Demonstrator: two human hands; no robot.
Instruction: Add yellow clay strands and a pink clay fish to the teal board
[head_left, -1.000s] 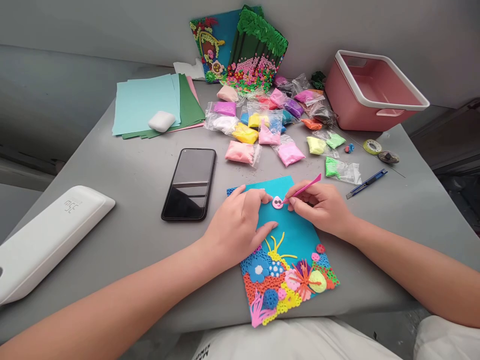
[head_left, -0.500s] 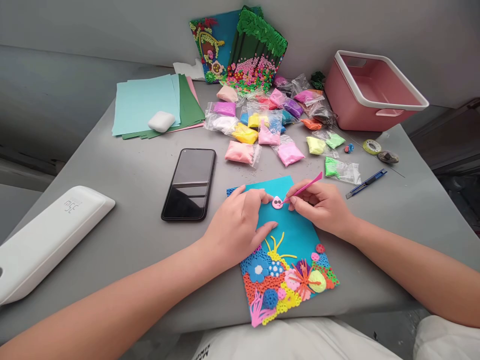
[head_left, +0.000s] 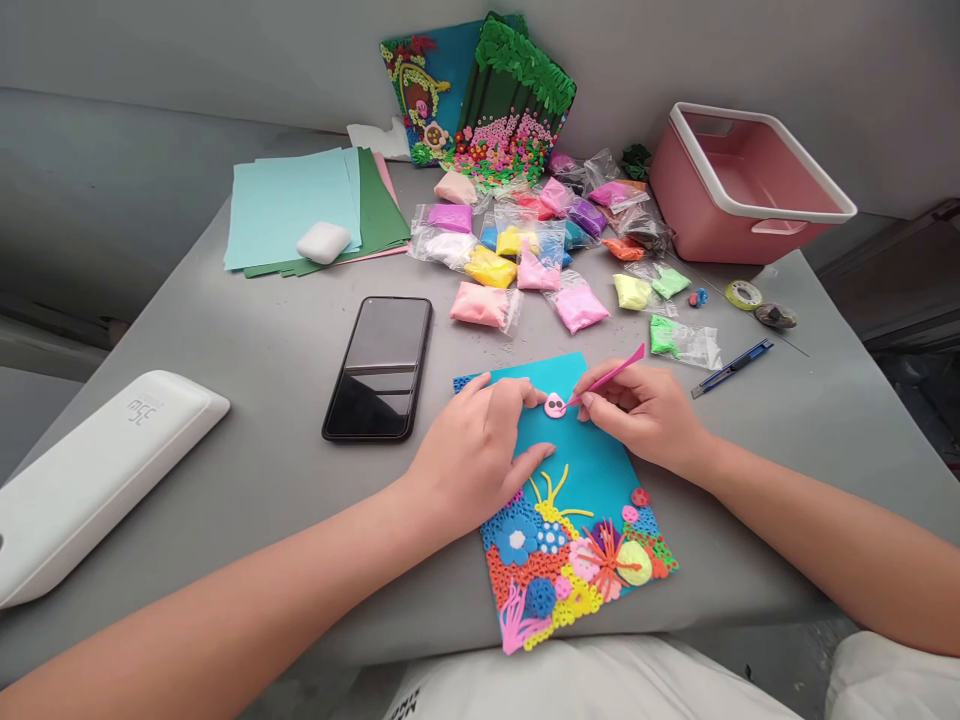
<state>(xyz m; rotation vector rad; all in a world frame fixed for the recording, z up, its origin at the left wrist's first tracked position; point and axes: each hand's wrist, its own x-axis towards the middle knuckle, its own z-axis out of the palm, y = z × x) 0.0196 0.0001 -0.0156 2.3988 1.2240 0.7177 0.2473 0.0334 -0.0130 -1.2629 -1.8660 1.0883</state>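
Note:
A blue sheet (head_left: 592, 465) decorated with colourful clay flowers and coral shapes along its lower part lies on the table in front of me. On its upper part sits a small pale pink clay piece (head_left: 554, 405) with two dark eye-like spots. My right hand (head_left: 645, 410) pinches a pink clay modelling tool (head_left: 616, 371), its tip touching the right edge of the clay piece. My left hand (head_left: 487, 440) rests on the sheet's left side with fingers apart, the index fingertip at the piece's left edge.
Several bags of coloured clay (head_left: 487, 267) lie beyond the sheet. A phone (head_left: 379, 370) is to its left, a utility knife (head_left: 732, 369) to its right. A pink basket (head_left: 720, 215), paper sheets (head_left: 292, 205), finished clay pictures (head_left: 517, 110) and a white device (head_left: 112, 470) stand around.

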